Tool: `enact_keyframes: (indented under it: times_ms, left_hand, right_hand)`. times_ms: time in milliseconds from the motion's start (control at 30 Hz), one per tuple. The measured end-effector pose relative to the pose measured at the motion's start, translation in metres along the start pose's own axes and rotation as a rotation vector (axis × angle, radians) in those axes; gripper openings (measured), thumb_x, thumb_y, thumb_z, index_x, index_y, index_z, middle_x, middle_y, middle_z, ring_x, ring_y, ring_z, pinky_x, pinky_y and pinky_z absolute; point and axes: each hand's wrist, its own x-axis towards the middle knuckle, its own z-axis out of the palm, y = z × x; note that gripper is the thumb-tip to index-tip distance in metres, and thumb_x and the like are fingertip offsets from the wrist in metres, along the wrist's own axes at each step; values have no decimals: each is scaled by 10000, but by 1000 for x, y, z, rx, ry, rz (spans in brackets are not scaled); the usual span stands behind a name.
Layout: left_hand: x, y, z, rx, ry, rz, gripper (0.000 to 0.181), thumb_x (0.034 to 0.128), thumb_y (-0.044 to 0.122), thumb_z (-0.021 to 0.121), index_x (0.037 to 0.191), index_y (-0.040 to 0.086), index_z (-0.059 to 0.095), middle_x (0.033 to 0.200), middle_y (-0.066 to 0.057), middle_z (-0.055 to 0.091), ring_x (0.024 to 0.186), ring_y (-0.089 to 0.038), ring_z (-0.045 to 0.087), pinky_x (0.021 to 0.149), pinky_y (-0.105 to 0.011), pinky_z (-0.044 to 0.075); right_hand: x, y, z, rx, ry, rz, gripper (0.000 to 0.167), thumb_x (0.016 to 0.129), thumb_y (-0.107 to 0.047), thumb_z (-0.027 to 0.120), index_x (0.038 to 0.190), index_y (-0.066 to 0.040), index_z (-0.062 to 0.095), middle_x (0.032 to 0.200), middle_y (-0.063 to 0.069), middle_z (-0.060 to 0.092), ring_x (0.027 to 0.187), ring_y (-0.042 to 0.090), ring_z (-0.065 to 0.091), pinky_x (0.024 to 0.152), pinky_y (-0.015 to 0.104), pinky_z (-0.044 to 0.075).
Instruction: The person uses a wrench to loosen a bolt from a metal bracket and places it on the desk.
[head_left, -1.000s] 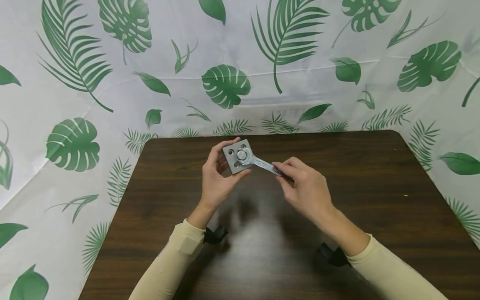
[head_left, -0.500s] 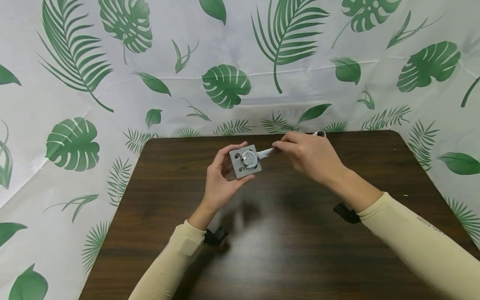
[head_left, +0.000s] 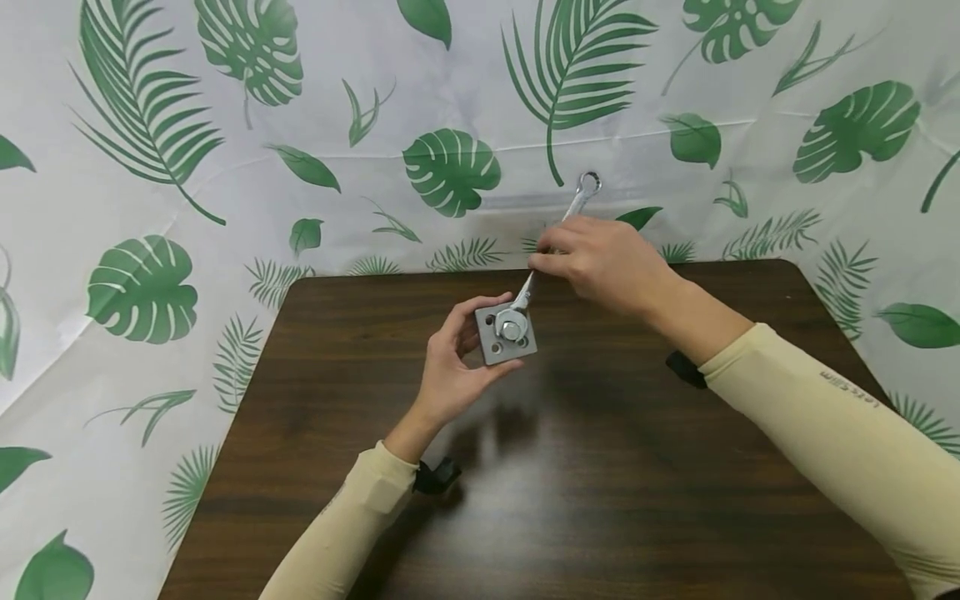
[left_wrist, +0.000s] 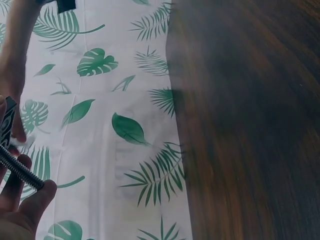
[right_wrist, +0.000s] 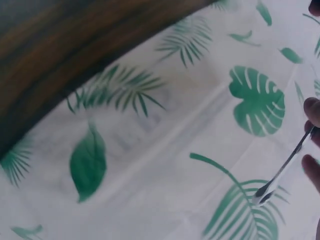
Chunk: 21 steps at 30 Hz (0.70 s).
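Observation:
My left hand (head_left: 452, 371) grips a small square grey metal plate (head_left: 511, 352) by its edges, above the table. The plate has holes near its corners, and a bolt (head_left: 512, 331) stands in its middle, head facing up. My right hand (head_left: 611, 265) pinches a silver combination wrench (head_left: 577, 202) midway along the handle. The wrench's ring end points up and away; its other end sits at the bolt head. In the left wrist view, the bolt's threaded shank (left_wrist: 22, 172) reaches a left fingertip. The right wrist view catches part of the wrench (right_wrist: 280, 175) at the right edge.
A dark wood-grain table (head_left: 637, 500) lies beneath both hands. Behind it hangs a white sheet (head_left: 360, 200) with green leaf prints, which also runs down both sides. Dark wrist mounts show under both forearms.
My right hand has swung the wrench counterclockwise, from pointing right and toward me to pointing up and away. My left hand and the plate have shifted slightly right and down.

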Motion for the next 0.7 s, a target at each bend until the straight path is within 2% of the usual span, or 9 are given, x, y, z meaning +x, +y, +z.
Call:
enact_keyframes:
  times_ms: [100,233,433,567,700]
  left_hand:
    - [1,12,2,17,-13,-17,723,693,-152,811,1325,-59,472,1294,-195,593,1008,-256,629,790,-356,549]
    - [0,14,4,47,-20,-34,725,696,-134,818,1328,-52,474,1172,-201,623,975,-252,644,779,-368,557]
    - [0,15,4,68,-10,-52,718,696,-118,827,1319,-44,478,1089,-198,645,937,-242,653,763,-415,560]
    - [0,15,4,72,-8,-53,714,695,-111,831,1314,-44,483,1078,-197,650,922,-235,654,752,-428,561]
    - [0,15,2,83,6,-49,722,687,-117,834,1315,-44,487,1098,-196,650,942,-244,657,746,-439,560]
  right_hand:
    - [11,4,-3,-3,9,-79,344,789,146,700,1056,-67,746,1041,118,653,970,315,631,854,462,525]
    - [26,5,-6,-44,-4,-191,299,823,121,697,1071,-45,733,1092,142,655,1052,320,618,927,453,494]
    - [46,4,-10,-184,-35,-319,298,840,80,710,1116,-31,722,1179,176,649,1181,306,580,1016,424,436]
    - [51,2,-15,-243,-52,-346,293,850,69,705,1122,-39,719,1195,179,643,1204,297,568,1038,421,414]
    - [47,5,-23,-223,-7,-285,266,862,72,687,1102,-37,723,1149,177,646,1169,320,576,1033,449,417]
